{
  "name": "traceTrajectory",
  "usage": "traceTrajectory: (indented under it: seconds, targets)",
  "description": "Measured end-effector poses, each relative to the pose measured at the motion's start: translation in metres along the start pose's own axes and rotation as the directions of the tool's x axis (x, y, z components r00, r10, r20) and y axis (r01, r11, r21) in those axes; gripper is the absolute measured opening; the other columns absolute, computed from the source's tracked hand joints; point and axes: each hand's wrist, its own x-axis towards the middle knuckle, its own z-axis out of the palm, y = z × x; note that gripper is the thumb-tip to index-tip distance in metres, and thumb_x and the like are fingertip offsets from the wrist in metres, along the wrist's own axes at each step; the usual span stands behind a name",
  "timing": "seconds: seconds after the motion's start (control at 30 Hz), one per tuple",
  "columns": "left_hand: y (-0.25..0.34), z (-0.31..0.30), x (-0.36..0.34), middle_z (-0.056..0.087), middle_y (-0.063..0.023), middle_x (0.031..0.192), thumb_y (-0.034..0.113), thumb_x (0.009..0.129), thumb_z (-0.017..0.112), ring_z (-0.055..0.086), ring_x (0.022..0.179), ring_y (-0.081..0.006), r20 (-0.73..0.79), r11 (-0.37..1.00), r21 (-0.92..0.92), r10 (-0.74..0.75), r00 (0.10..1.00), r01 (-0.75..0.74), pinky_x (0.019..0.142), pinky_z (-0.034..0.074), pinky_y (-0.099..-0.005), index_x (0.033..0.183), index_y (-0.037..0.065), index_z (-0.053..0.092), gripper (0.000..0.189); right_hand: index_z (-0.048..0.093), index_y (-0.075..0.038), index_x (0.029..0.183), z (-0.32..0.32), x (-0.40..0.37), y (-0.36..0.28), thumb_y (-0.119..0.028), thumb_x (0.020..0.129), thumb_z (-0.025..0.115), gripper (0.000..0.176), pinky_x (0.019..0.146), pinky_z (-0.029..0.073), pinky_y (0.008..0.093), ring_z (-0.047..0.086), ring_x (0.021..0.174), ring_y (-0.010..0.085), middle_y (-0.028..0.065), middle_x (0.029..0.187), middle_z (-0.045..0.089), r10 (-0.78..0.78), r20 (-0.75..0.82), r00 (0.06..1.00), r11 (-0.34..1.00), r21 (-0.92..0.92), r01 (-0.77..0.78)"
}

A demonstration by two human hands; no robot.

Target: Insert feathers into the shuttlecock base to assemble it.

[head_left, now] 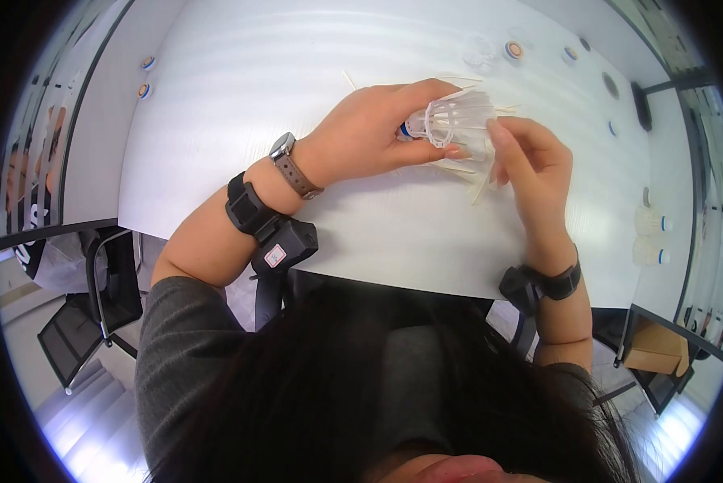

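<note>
My left hand (360, 133), with a watch on its wrist, is wrapped round the base end of a shuttlecock (467, 111). Its skirt is clear and whitish, a white ring runs round it, and a blue band shows near the base. The wide end points right. At that rim, the thumb and fingers of my right hand (542, 157) are pinched together, touching the skirt's edge; anything small between them is hidden. Thin pale sticks (479, 193) lie on the table beneath and around both hands.
On the white table (409, 233), more shuttlecocks (649, 251) lie at the right edge. Several round shuttlecock bases (513, 50) stand at the back, and two more blue-and-white pieces (145, 90) at the far left. An open cardboard box (655, 348) sits below right.
</note>
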Motion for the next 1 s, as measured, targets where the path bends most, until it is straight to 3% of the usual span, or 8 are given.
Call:
traceTrajectory:
  seconds: [0.17,0.37,0.57,0.73,0.83,0.87,0.97,1.0]
  targets:
    - [-0.001,0.000,0.000,0.071,-0.0143,0.098,0.029,0.083,0.079,0.071,0.084,-0.0269,-0.030,0.999,0.008,0.034,0.999,-0.034,0.073,0.056,-0.0320,0.127,0.003,0.055,0.057,0.070,0.003,0.094,0.000,0.000,0.003,-0.012,0.090,0.071,0.015,0.052,0.036,0.0183,0.054,0.055,0.0040,-0.0005,0.065,0.062,-0.058,-0.013,0.998,0.993,-0.108,0.056]
    - [0.000,0.001,0.000,0.070,-0.0150,0.100,0.031,0.083,0.079,0.070,0.087,-0.0279,-0.041,1.000,0.003,-0.026,0.999,0.026,0.076,0.055,-0.0327,0.127,0.003,0.056,0.057,0.071,0.002,0.091,0.002,-0.002,0.000,-0.008,0.090,0.071,0.011,0.049,0.032,0.0173,0.052,0.053,0.0022,-0.0014,0.064,0.061,-0.148,0.002,0.989,0.972,-0.182,0.146]
    - [0.005,-0.001,0.001,0.070,-0.0155,0.101,0.031,0.083,0.079,0.070,0.087,-0.0270,-0.003,0.995,-0.037,-0.089,0.996,0.089,0.077,0.054,-0.0320,0.126,0.003,0.056,0.056,0.070,0.002,0.087,0.001,-0.002,0.001,-0.008,0.090,0.070,0.010,0.047,0.032,0.0172,0.052,0.052,0.0018,-0.0017,0.061,0.060,-0.131,0.005,0.991,0.982,-0.135,0.131]
    - [0.009,-0.003,0.002,0.068,-0.0134,0.111,0.029,0.083,0.078,0.068,0.094,-0.0232,0.015,0.993,-0.048,-0.108,0.994,0.108,0.081,0.054,-0.0314,0.130,0.004,0.054,0.058,0.070,0.002,0.089,-0.003,-0.001,0.004,-0.007,0.092,0.064,0.012,0.051,0.036,0.0180,0.055,0.056,0.0040,0.0001,0.067,0.063,-0.098,0.028,0.995,0.993,-0.057,0.099]
    - [0.005,-0.001,0.001,0.068,-0.0119,0.112,0.042,0.084,0.074,0.068,0.096,-0.0296,-0.115,0.996,-0.048,-0.075,0.991,0.070,0.080,0.054,-0.0351,0.132,0.011,0.054,0.061,0.070,0.003,0.091,-0.003,0.003,0.008,-0.006,0.092,0.062,0.012,0.052,0.038,0.0202,0.055,0.056,0.0051,0.0010,0.068,0.064,-0.198,-0.007,0.980,0.980,-0.029,0.197]
    - [0.006,-0.002,0.000,0.066,-0.0130,0.117,0.041,0.084,0.074,0.067,0.100,-0.0298,-0.137,0.998,-0.041,-0.058,0.989,0.053,0.083,0.054,-0.0353,0.133,0.008,0.052,0.062,0.071,0.001,0.091,-0.008,0.002,0.005,-0.005,0.089,0.064,0.010,0.059,0.043,0.0240,0.059,0.065,0.0098,0.0043,0.074,0.067,-0.140,0.027,0.990,0.984,-0.104,0.142]
    - [0.010,-0.006,0.000,0.066,-0.0144,0.116,0.037,0.088,0.071,0.067,0.100,-0.0282,-0.177,0.988,-0.115,-0.118,0.977,0.098,0.083,0.053,-0.0345,0.134,0.005,0.050,0.060,0.073,-0.003,0.090,-0.013,0.008,0.006,-0.004,0.084,0.066,0.009,0.069,0.047,0.0291,0.063,0.081,0.0179,0.0076,0.085,0.070,-0.361,0.164,0.918,0.861,-0.321,0.395]
    - [0.009,-0.005,0.000,0.066,-0.0149,0.115,0.036,0.089,0.069,0.067,0.100,-0.0276,-0.201,0.983,-0.156,-0.128,0.971,0.098,0.083,0.053,-0.0341,0.135,0.004,0.048,0.060,0.075,-0.007,0.090,-0.012,0.008,0.006,-0.004,0.080,0.068,0.013,0.083,0.047,0.0356,0.060,0.099,0.0265,0.0090,0.100,0.071,-0.378,0.210,0.902,0.843,-0.326,0.429]
